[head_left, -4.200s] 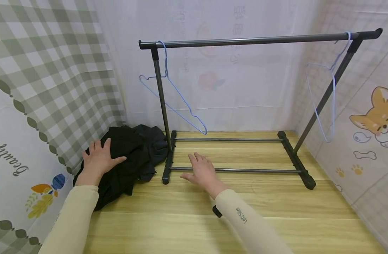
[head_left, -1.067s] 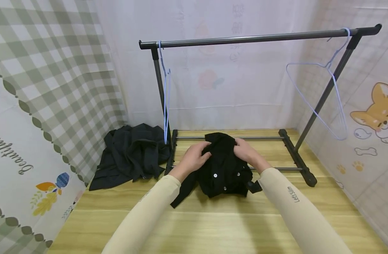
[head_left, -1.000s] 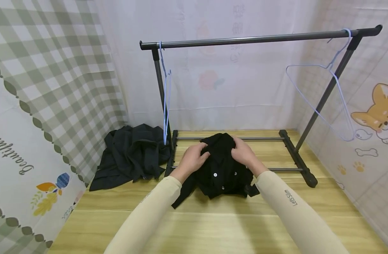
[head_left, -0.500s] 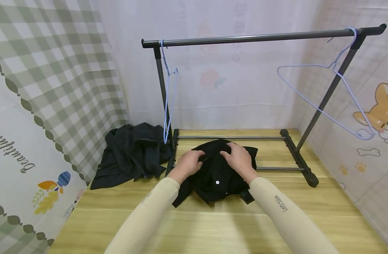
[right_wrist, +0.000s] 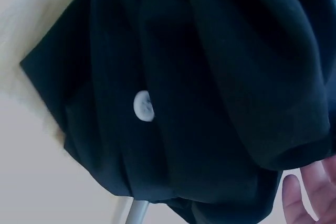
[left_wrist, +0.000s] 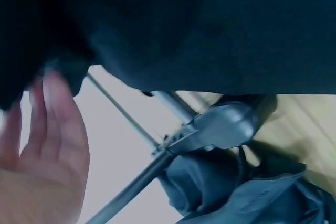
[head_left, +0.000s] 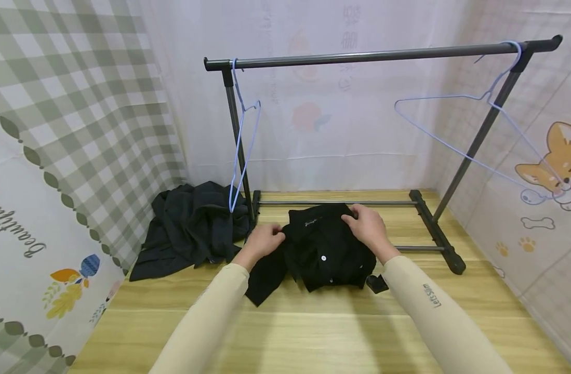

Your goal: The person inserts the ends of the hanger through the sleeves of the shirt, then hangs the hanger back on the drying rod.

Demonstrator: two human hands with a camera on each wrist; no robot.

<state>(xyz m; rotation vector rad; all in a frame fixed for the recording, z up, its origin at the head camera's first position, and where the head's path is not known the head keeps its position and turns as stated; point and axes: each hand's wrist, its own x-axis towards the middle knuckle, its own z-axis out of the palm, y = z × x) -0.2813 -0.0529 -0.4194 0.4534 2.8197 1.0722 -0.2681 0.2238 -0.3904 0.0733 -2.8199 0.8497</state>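
Black cloth of a shirt (head_left: 343, 244) is pinched at its left edge between the thumb and fingers of the left hand (head_left: 265, 239), and near its upper right corner between those of the right hand (head_left: 369, 226). The left wrist view shows the left fingers lying side by side, their tips partly lost in dark folds; in the right wrist view only a few fingers show, at the lower corner, against the cloth. The shirt is bunched between the two hands, a white button (head_left: 323, 258) near its middle and pale lettering (head_left: 314, 222) near its top; a flap (head_left: 264, 278) of it trails down to the left. It sits between the feet of a dark metal rack, covering part of the front bar (head_left: 418, 249); whether it touches that bar I cannot tell. Cream sleeves (head_left: 432, 306) cover the forearms, the right one printed with small letters. To the left, just beside the rack's left foot, a dark pile (head_left: 196, 226) of clothing lies on the wood-patterned surface (head_left: 313, 337). Overhead, two blue hangers hang from the rail (head_left: 374, 56), one at each end. Around all this stand a green checked curtain (head_left: 79, 78), a white backdrop (head_left: 369, 140) and, at right, a printed dog (head_left: 561, 161).
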